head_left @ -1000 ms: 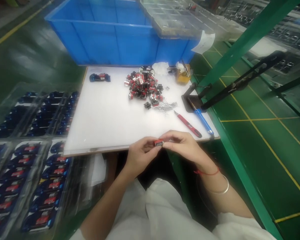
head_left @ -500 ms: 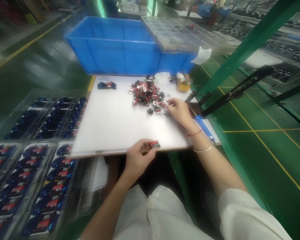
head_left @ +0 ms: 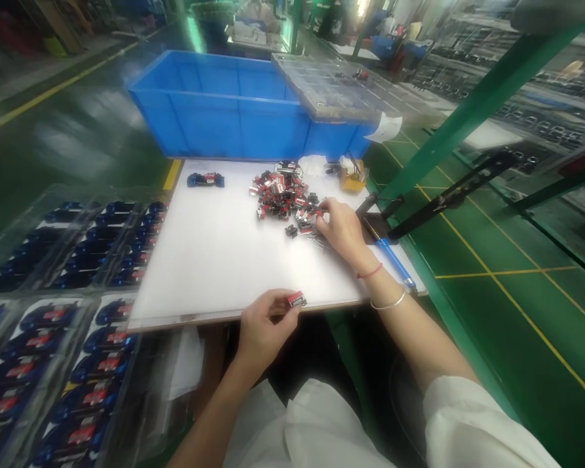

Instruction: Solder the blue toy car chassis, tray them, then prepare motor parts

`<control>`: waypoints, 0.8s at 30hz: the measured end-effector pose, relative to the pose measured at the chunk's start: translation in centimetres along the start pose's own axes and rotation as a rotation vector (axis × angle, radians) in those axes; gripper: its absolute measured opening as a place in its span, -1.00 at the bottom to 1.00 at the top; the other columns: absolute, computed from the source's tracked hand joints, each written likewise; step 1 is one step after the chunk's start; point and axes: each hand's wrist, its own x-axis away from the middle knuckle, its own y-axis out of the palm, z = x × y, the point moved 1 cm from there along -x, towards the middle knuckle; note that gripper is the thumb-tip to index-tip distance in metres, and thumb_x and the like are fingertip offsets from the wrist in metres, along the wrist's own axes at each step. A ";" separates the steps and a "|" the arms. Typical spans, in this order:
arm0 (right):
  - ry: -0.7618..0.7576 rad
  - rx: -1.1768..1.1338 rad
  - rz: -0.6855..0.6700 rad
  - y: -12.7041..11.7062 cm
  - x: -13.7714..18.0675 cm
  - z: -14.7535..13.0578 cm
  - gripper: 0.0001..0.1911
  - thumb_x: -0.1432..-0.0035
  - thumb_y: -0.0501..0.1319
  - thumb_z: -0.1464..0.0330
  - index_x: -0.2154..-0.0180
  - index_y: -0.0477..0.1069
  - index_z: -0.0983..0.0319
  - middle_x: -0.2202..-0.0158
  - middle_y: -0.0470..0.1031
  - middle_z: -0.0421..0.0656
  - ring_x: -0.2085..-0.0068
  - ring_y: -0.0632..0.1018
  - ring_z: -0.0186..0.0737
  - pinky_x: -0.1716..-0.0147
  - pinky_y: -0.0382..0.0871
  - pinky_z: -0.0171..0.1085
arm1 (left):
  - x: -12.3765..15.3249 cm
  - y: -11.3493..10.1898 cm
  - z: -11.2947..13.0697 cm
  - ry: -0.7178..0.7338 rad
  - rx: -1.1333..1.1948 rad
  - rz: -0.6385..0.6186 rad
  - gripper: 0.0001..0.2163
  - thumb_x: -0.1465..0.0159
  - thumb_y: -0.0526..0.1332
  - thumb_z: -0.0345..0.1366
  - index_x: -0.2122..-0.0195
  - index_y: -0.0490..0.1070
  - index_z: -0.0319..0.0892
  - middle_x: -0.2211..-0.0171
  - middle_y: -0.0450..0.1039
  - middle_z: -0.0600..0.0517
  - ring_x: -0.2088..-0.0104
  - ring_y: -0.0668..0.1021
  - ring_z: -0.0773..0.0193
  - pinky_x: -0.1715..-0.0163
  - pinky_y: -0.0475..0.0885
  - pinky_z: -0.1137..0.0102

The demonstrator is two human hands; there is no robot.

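My left hand [head_left: 267, 326] is at the front edge of the white board [head_left: 199, 266], pinching a small red-and-black part [head_left: 297, 299] between thumb and fingers. At the right side of a heap of small red, black and silver parts [head_left: 279, 190], my right hand [head_left: 340, 227] reaches in with its fingers drawn together. What those fingertips grip is hidden and blurred. Thin metal pins [head_left: 314, 239] lie just below them. A dark blue toy car body with a red middle [head_left: 205, 180] rests apart at the board's far left.
Behind the board stands a blue bin [head_left: 234, 123] with a clear divided tray [head_left: 331, 88] across its right end. A yellow box [head_left: 353, 177], a blue-handled tool [head_left: 394, 261] and a black arm [head_left: 448, 198] are on the right. Trays of blue car bodies [head_left: 34, 338] fill the left.
My right hand has moved slightly left, closer in to the heap, and its fingers have drawn together. My left hand still holds the red-and-black part. The whole view has shifted a little.
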 end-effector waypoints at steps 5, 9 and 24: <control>0.144 -0.508 -0.051 -2.2 1.0 -1.4 -0.84 -0.07 0.22 0.31 0.26 0.40 0.20 0.39 0.51 -0.17 0.35 0.49 -0.18 0.30 0.35 -0.19 | 0.3 0.0 0.1 -0.012 -0.008 -0.013 -0.88 -0.12 0.31 -0.36 0.30 0.58 -0.13 0.39 0.65 0.05 0.42 0.67 0.29 0.34 0.65 0.42; 0.258 -0.932 -0.209 -3.5 2.7 -2.0 -0.69 0.00 0.33 0.21 0.22 0.46 0.22 0.37 0.57 -0.18 0.33 0.54 -0.24 0.30 0.39 -0.22 | 0.5 0.1 0.4 -0.034 0.010 -0.032 -0.88 -0.11 0.31 -0.36 0.31 0.58 -0.14 0.43 0.64 0.05 0.44 0.66 0.29 0.37 0.64 0.44; 0.488 -1.491 -0.388 -4.3 6.5 -2.6 -0.67 0.14 0.52 0.25 0.30 0.55 0.19 0.36 0.63 -0.18 0.36 0.56 -0.35 0.34 0.37 -0.35 | 1.3 0.7 0.8 -0.070 0.032 -0.059 -0.86 -0.10 0.31 -0.35 0.30 0.59 -0.15 0.41 0.64 0.05 0.43 0.65 0.31 0.32 0.64 0.44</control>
